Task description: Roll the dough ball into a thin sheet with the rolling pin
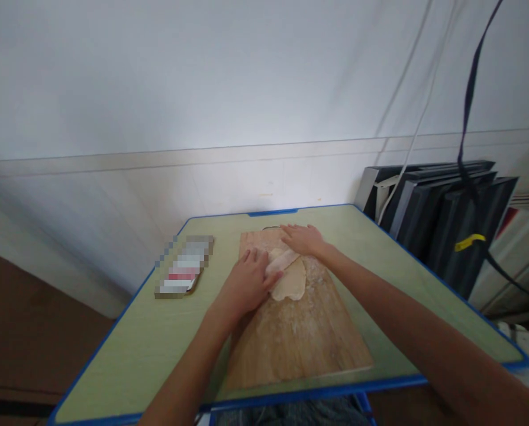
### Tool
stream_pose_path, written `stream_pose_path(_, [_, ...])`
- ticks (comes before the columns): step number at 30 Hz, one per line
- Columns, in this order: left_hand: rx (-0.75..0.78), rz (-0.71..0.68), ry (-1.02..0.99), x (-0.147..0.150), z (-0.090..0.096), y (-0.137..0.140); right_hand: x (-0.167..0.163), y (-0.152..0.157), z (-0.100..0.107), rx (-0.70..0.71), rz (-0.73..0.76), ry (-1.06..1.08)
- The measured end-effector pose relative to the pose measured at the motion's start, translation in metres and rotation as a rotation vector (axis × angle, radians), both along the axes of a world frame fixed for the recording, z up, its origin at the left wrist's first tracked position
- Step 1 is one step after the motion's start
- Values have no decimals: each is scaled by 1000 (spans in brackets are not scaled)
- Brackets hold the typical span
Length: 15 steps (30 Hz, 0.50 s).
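Note:
A pale rolling pin (283,261) lies slantwise over a flattened sheet of dough (290,284). Under the dough is a flour-dusted wooden cutting board (304,340). My left hand (252,280) is closed over the pin's near left end, its thumb reaching toward the dough. Over the far right end my right hand (306,239) grips the pin from above, with its fingers pointing left. Both palms hide the pin's ends, and part of the dough is covered by the pin and my left hand.
The board rests on a light green table (397,313) with blue edging. A phone (184,266), its screen blurred out, lies left of the board. A white wall (229,183) stands behind the table. Dark flat panels (442,219) lean at the right, and a black strap (468,100) hangs there.

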<state>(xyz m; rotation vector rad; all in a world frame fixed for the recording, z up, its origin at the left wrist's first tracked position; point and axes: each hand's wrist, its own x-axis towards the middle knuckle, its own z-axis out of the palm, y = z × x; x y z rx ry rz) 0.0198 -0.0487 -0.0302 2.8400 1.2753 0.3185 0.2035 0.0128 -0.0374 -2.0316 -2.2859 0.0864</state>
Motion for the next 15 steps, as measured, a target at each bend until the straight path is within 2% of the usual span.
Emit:
stream_pose_path(4, [-10, -47, 31, -8, -5, 15, -5, 10, 1, -7, -8, 19])
stream_pose_path(10, [-28, 72, -37, -2, -2, -10, -2, -1, -2, 36, -2, 19])
stream_pose_path(15, [-69, 13, -14, -4, -1, 2, -4, 1, -1, 29, -10, 21])
